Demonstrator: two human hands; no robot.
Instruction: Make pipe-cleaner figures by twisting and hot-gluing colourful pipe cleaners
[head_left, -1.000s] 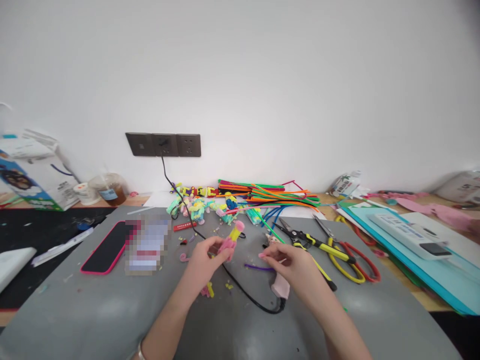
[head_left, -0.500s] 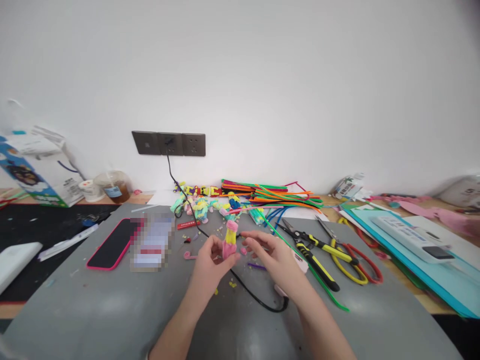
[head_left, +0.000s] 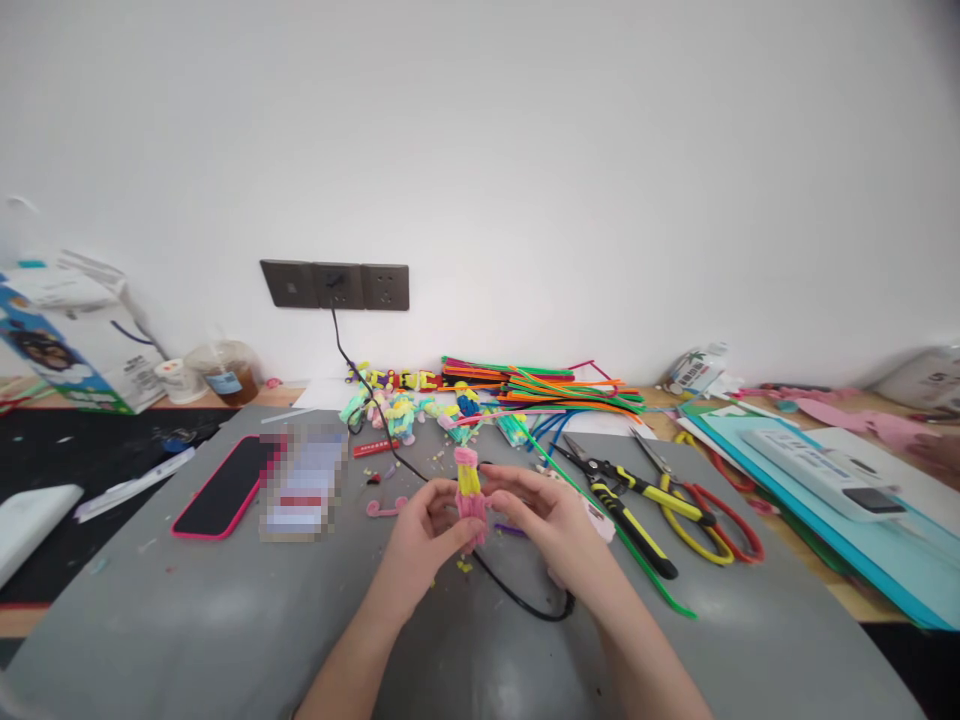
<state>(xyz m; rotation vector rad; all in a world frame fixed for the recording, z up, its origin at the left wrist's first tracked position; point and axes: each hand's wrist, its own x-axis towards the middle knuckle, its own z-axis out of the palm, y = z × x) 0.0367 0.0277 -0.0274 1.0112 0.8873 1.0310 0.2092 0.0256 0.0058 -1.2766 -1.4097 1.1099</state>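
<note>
The left hand [head_left: 427, 535] pinches a small fuzzy figure [head_left: 469, 495], pink at top and bottom with a yellow middle, between thumb and fingers, holding it upright above the near middle of the grey-covered table [head_left: 262, 620]. The right hand [head_left: 547, 515] has its thumb and forefinger drawn together at the figure's right side, the other fingers loosely bent; whether they grip a small pink bit there is too small to tell. Left of the left hand lies a curled pink piece [head_left: 384, 508], and a purple strip [head_left: 511, 530] shows just beside the right hand. A black cable [head_left: 517, 600] passes behind the left hand and loops nearer below the right one. Farther left rests a phone with a pink edge [head_left: 223, 492]. To the right lie yellow-and-black pliers [head_left: 637, 530] and scissors with red and yellow handles [head_left: 694, 520]. At the far side, near the wall, is a pile of coloured fuzzy sticks [head_left: 555, 388]
</note>
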